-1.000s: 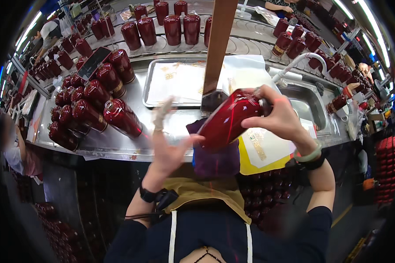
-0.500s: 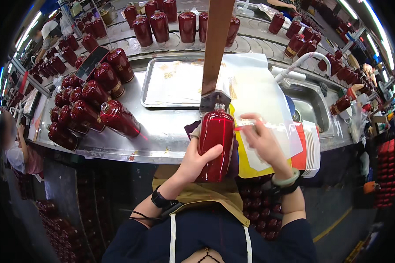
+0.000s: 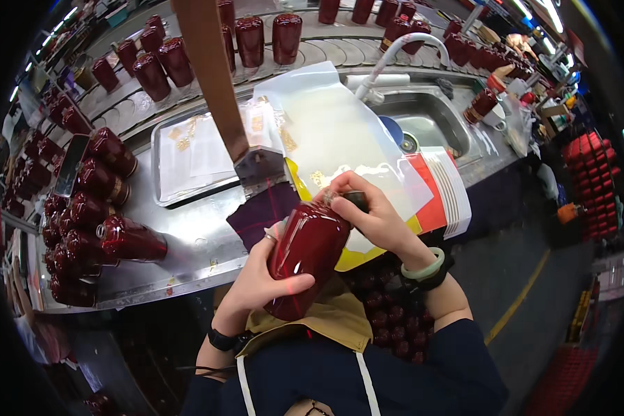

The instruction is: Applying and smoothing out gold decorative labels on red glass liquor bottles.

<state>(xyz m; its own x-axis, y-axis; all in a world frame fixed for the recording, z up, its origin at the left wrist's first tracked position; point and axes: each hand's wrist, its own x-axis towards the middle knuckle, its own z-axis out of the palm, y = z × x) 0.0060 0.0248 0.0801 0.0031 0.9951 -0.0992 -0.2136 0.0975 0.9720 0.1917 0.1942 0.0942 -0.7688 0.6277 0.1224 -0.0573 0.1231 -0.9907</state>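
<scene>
A glossy dark-red glass bottle [image 3: 308, 246] is held tilted in front of me, its neck pointing up and to the right. My left hand [image 3: 262, 272] is closed around its left side and lower body, the thumb lying across the front. At the neck, my right hand [image 3: 366, 211] has its fingers closed around a small dark rounded object [image 3: 356, 201], whose kind I cannot make out. Those fingertips partly hide the bottle's mouth. Behind the bottle, a dark purple cloth [image 3: 256, 216] lies on the metal counter. Thin red light lines fall on the cloth and my left thumb.
A metal tray [image 3: 161, 166] with white sheets and gold stickers sits behind a brown post [image 3: 211, 76]. To its right are translucent sheets [image 3: 333, 118], a sink [image 3: 430, 118] and a white faucet [image 3: 388, 59]. Several red bottles [image 3: 135, 239] crowd the left; others line the conveyor [image 3: 319, 52].
The bottle has gone from upright to tilted rightward. My right hand has moved from beside it to its neck, now with a dark object. The whole view has turned to the right.
</scene>
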